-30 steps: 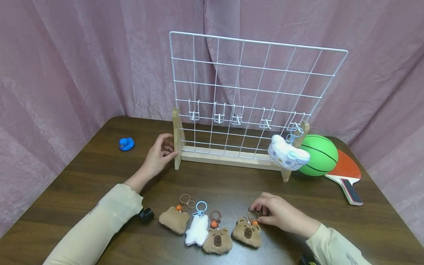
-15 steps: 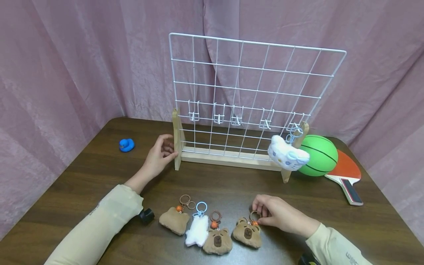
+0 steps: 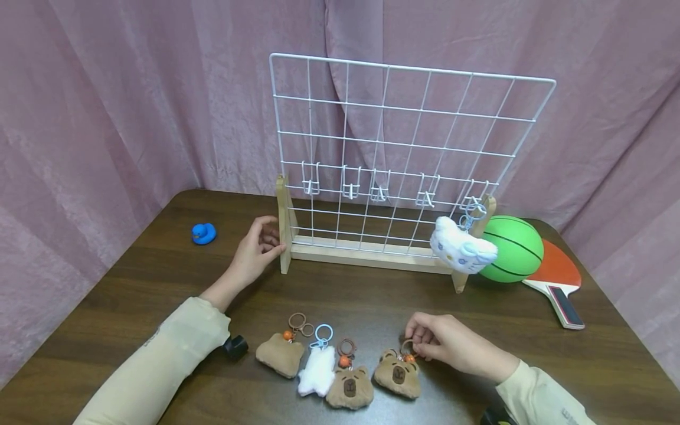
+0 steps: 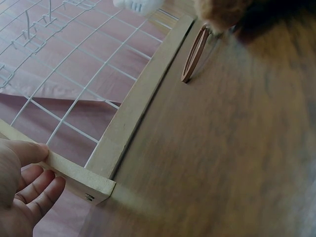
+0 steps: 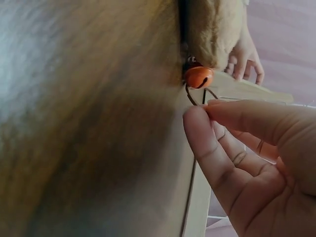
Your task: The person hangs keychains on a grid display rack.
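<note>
In the head view my left hand point(image 3: 256, 251) holds the left wooden end post point(image 3: 284, 227) of a white wire grid rack point(image 3: 393, 141). Its thumb lies on the post's edge in the left wrist view, with the other fingers along the outer side. My right hand point(image 3: 448, 343) pinches the metal ring point(image 5: 191, 97) of a brown capybara plush keychain point(image 3: 397, 375) between thumb and index finger. An orange bell point(image 5: 199, 77) sits by that ring. The plush lies face up on the table. A white cat plush keychain point(image 3: 461, 247) hangs from the rack's rightmost hook.
Left of the right hand lie another capybara keychain point(image 3: 349, 388), a white plush keychain point(image 3: 317, 370) and a brown plush keychain point(image 3: 280, 355). Several white hooks point(image 3: 379, 192) line the grid. A green ball point(image 3: 512, 248), a table tennis paddle point(image 3: 564, 304) and a blue rubber duck point(image 3: 203, 234) stand around the rack.
The fingers of my right hand have shifted slightly at the ring, which leans a little differently. My left hand and the rack stay as they were.
</note>
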Demonstrator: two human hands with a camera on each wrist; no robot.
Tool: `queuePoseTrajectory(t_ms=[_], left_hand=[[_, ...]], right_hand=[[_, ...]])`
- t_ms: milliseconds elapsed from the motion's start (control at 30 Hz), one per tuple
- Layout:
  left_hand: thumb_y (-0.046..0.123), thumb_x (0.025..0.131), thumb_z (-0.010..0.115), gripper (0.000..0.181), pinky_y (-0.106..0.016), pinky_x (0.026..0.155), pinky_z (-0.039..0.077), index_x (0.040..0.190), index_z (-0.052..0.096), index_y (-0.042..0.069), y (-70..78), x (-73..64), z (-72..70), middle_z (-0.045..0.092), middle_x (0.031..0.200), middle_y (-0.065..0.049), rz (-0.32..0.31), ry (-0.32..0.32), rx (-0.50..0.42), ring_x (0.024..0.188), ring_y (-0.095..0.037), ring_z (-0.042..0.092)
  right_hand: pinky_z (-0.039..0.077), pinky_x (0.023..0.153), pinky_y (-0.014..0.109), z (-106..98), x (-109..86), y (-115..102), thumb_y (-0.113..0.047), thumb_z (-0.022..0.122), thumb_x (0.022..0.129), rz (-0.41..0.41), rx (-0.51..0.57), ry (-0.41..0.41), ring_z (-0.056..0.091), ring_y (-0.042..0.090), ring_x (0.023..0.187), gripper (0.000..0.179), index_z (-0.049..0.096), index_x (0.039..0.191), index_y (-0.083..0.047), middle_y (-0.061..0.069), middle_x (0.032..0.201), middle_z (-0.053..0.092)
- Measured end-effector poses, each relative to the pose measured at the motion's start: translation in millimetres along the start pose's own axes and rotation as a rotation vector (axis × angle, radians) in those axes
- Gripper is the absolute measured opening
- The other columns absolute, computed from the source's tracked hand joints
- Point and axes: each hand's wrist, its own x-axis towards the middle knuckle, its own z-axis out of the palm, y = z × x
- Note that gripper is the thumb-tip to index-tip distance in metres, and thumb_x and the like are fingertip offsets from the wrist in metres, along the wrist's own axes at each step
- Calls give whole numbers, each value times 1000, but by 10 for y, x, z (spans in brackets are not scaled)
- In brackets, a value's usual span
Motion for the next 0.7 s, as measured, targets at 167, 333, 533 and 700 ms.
queuePoseTrajectory(t_ms=[167, 333, 533, 700], left_hand=[[1, 87, 67, 60, -12, 71, 49, 138, 35, 3, -3, 3, 2, 57, 109, -23, -2, 1, 1, 91, -21, 55], [2, 88, 67, 59, -12, 71, 49, 137, 35, 3, 10, -4, -4, 57, 109, -22, 0, 0, 3, 92, -22, 56], [2, 88, 67, 57, -12, 71, 49, 136, 36, 4, 23, -5, -6, 57, 108, -22, 1, 0, -11, 91, -22, 55], [1, 88, 67, 57, -12, 71, 49, 135, 36, 3, 7, -1, -3, 57, 107, -22, 7, 2, -6, 90, -22, 55]], right_hand=[[54, 59, 22, -44, -21, -40, -6, 63, 91, 9, 71, 1, 60, 1, 66, 9, 58, 97, -7, 1, 79, 66], [54, 60, 22, -102, -38, -83, -8, 62, 92, -5, 57, 32, 61, 0, 66, 6, 59, 97, -9, -1, 78, 66], [55, 60, 22, -140, -44, -115, -7, 62, 92, -50, 57, 69, 61, 0, 66, 7, 59, 98, -7, 0, 77, 66], [55, 60, 22, -164, -57, -132, -7, 63, 91, -87, 43, 107, 61, -1, 66, 9, 59, 99, -5, 0, 76, 66]])
